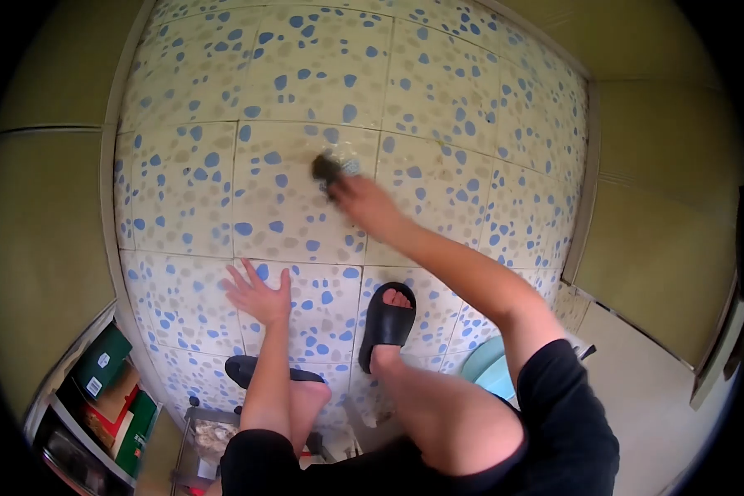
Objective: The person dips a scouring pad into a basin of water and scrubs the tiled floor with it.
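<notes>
My right hand (364, 202) reaches forward over the floor, its fingers closed on a dark scrubber (327, 169). Motion smears the scrubber, so its exact kind is hard to make out. Around it the patterned floor tile (298, 198) looks wet, with a few pale suds just beyond. My left hand (259, 295) lies flat on a tile nearer to me, fingers spread, holding nothing.
My feet wear black slippers (390, 324). A light blue basin (489, 369) stands beside my right leg. Cabinets (665, 198) line both sides. At lower left are a shelf with green boxes (101, 360) and a metal rack (188, 438).
</notes>
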Motion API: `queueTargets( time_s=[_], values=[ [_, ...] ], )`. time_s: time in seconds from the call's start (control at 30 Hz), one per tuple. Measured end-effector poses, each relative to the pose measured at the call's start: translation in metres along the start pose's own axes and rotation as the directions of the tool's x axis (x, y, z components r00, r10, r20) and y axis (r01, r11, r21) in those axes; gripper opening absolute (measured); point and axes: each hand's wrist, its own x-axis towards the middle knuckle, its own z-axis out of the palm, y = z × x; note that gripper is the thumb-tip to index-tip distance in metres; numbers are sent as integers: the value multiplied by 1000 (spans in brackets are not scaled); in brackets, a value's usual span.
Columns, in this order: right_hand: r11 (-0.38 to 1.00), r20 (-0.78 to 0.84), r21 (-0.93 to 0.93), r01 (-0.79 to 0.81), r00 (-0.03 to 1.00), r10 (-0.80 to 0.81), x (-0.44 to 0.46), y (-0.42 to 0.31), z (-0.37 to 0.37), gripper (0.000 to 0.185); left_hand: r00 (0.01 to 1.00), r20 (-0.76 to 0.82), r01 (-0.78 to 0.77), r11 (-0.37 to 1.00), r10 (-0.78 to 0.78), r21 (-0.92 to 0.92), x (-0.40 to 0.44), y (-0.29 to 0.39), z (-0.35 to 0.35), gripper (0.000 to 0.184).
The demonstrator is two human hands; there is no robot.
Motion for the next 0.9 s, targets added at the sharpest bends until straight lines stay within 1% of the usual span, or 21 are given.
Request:
queueTargets(
  time_s=[0.03,0.07,0.13,0.23,0.27,0.3,0.33,0.37,0.4,0.47,0.5,0.53,0.6,0.67,0.7,0.73,0.77,0.8,0.83,0.87,0.9],
  values=[
    [989,112,60,133,984,-139,13,-21,6,41,1000,2,14,1000,-14,-20,0,-2,0,107],
    [957,210,131,261,936,-284,24,-37,8,40,999,20,28,999,-27,-28,1,-1,-2,108],
    [878,223,51,476,852,-475,43,-51,12,39,997,46,66,997,-64,-36,2,1,-6,110],
    [827,248,-31,561,806,-537,103,-36,24,37,998,-4,60,996,-61,-62,3,-1,-5,114],
    [904,305,40,426,856,-417,125,-23,31,33,998,-5,61,995,-62,-77,2,-2,-4,114],
    [960,130,96,263,953,-275,141,-8,33,30,997,10,76,993,-76,-89,3,-2,-3,114],
    [977,-33,185,106,994,-102,154,10,32,27,998,3,69,994,-69,-90,5,-2,-4,114],
    [999,-103,1,34,994,-33,163,37,26,22,998,-3,65,994,-66,-91,6,-1,-6,113],
    [949,-123,-47,-312,945,304,167,65,24,25,998,-4,62,994,-63,-93,5,-2,-7,113],
    [893,-399,-225,-389,873,280,155,115,-2,35,998,-20,60,993,-62,-102,7,-3,-2,113],
    [862,-431,-241,-445,845,316,146,129,-8,40,998,-7,65,993,-67,-101,8,-2,-3,112],
    [846,-457,-292,-447,842,287,144,120,-14,41,997,13,72,993,-71,-98,4,-2,-5,112],
    [849,-422,-279,-449,851,312,147,74,-6,39,996,32,80,993,-78,-85,2,-2,-8,113],
    [950,-274,-165,-265,938,214,153,17,33,35,997,26,77,993,-75,-92,7,0,-8,114],
    [980,-168,56,-191,966,198,161,-13,63,27,997,19,77,992,-75,-98,5,-2,-7,115],
    [989,-239,145,23,971,13,167,-60,75,28,997,14,78,992,-77,-103,4,-2,-6,116],
    [953,-299,237,189,947,-114,173,-93,108,27,997,-14,72,991,-74,-110,5,-3,-4,117],
    [928,-281,253,274,939,-200,182,-131,115,24,997,-39,65,991,-70,-118,4,-4,-2,117],
    [928,-338,151,341,900,-276,195,-159,120,21,996,-64,57,990,-66,-128,4,-4,0,118],
    [915,-386,42,401,851,-355,206,-175,122,17,996,-38,72,990,-77,-120,3,-2,0,118],
    [932,-330,76,353,891,-311,219,-176,123,17,996,-14,84,990,-86,-112,4,-2,-1,119]
  ],
)
